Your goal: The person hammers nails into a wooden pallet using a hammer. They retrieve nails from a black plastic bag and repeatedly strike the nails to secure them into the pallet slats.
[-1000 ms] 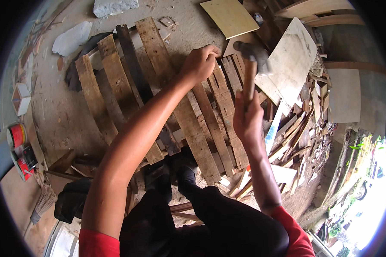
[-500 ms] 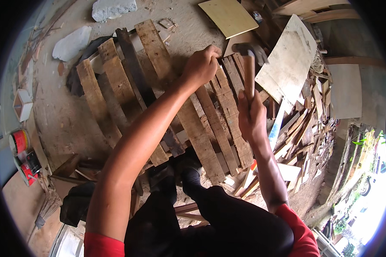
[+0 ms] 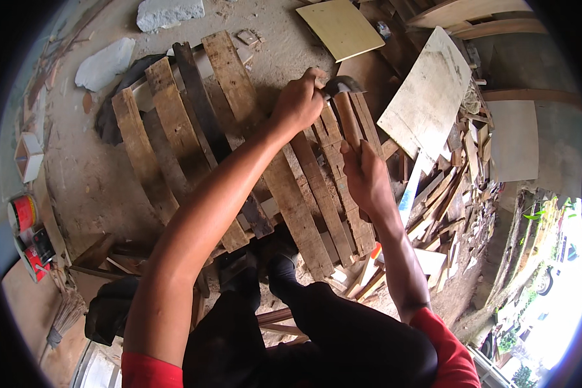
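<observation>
Before me lies a wooden pallet (image 3: 296, 210) of worn brown slats with gaps between them, one slat much darker. My right hand (image 3: 368, 178) is closed around the wooden handle of a claw hammer (image 3: 348, 119). Its dark metal head is down at the far end of the right-hand slats, right beside the fingers of my left hand (image 3: 299, 102). That left hand is closed in a pinch over the slats' far end. Whatever it pinches is too small or hidden to make out. My feet stand at the pallet's near edge.
Scrap wood (image 3: 443, 200) is heaped on the right, beside a pale board (image 3: 428, 97). A yellowish panel (image 3: 340, 29) lies at the back. White chunks (image 3: 105, 64) sit at the far left. A red can (image 3: 24, 213) and a broom (image 3: 64, 315) are at the left edge.
The hammer has swung down and leftward, from raised right of my left hand to the slat ends beside its fingers. My left hand keeps its pinch in nearly the same place.
</observation>
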Demonstrator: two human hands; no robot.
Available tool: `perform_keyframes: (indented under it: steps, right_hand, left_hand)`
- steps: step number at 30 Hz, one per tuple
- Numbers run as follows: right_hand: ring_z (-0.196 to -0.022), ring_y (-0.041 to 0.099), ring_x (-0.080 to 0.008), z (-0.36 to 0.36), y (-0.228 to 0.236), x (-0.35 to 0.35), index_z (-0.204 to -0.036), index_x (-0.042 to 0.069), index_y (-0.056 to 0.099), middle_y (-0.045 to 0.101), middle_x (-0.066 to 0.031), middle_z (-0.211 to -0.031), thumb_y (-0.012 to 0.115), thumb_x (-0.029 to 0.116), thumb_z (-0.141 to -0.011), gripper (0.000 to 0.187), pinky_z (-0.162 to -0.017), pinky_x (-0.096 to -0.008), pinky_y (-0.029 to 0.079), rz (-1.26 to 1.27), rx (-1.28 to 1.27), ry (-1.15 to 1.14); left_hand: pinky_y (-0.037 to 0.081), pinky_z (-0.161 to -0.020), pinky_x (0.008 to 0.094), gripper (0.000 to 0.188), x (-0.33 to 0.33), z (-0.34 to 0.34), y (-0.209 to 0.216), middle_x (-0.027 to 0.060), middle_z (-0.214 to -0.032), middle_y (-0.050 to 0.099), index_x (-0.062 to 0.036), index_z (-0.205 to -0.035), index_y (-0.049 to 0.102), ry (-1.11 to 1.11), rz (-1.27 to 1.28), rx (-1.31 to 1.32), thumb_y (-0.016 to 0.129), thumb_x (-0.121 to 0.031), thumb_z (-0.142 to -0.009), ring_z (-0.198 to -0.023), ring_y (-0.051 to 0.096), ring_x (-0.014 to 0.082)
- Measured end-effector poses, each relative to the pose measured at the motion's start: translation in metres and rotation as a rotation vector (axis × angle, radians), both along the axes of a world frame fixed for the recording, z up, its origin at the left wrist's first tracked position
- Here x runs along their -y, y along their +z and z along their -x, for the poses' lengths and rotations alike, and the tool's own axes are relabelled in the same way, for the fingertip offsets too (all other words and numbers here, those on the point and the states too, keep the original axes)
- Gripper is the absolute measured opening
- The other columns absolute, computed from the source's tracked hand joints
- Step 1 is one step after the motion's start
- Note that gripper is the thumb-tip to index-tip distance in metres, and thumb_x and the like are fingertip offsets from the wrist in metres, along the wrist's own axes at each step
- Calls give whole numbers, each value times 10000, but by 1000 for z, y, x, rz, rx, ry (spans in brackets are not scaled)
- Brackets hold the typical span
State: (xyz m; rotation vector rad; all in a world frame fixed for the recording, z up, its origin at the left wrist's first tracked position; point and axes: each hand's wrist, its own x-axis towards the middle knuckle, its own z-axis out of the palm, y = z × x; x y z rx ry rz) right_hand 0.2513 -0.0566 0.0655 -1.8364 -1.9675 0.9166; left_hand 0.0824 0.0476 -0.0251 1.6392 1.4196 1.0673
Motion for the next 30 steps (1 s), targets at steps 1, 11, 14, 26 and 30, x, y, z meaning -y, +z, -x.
perform_keyframes:
  steps: [1,11,14,26,30]
  right_hand:
    - [-569,644,-436,4,1,2,-987,-9,437,620,-249,-669,521,208,-1026,236,-443,-462,417,-76,-46,-2]
    - [-500,494,-124,-2,5,5,-954,5,530,563,-63,-635,503,219,-1043,232,-428,-336,384,-143,-74,-97]
    - [-498,479,-100,2,-8,11,-933,20,533,540,-45,-620,526,227,-1036,232,-414,-334,366,-180,-132,-152]
    - [-546,533,-183,-12,-13,-8,-950,-6,503,570,-120,-652,496,220,-1044,245,-471,-377,408,-88,-25,-102]
    - [-555,621,-346,-3,6,-9,-954,-15,467,614,-232,-682,541,204,-1023,242,-513,-452,450,-175,-82,-103]
  left_hand:
    - [552,-778,405,367,-2,2,-6,197,-1083,712,-13,-1249,546,9,-67,-12,410,-72,-913,-873,710,309]
    - [534,-771,412,349,-3,10,0,173,-974,738,-12,-1244,526,35,113,185,443,-122,-924,-839,693,302]
    - [525,-824,406,336,-2,1,5,178,-970,734,-3,-1216,558,39,173,195,446,-173,-948,-893,694,300]
    - [503,-877,312,401,-21,0,-27,139,-1005,737,6,-1135,616,10,161,290,380,-309,-1061,-1015,686,227]
    - [476,-934,319,430,-19,5,-27,169,-1049,730,1,-1179,592,22,193,337,357,-340,-1066,-1048,680,215]
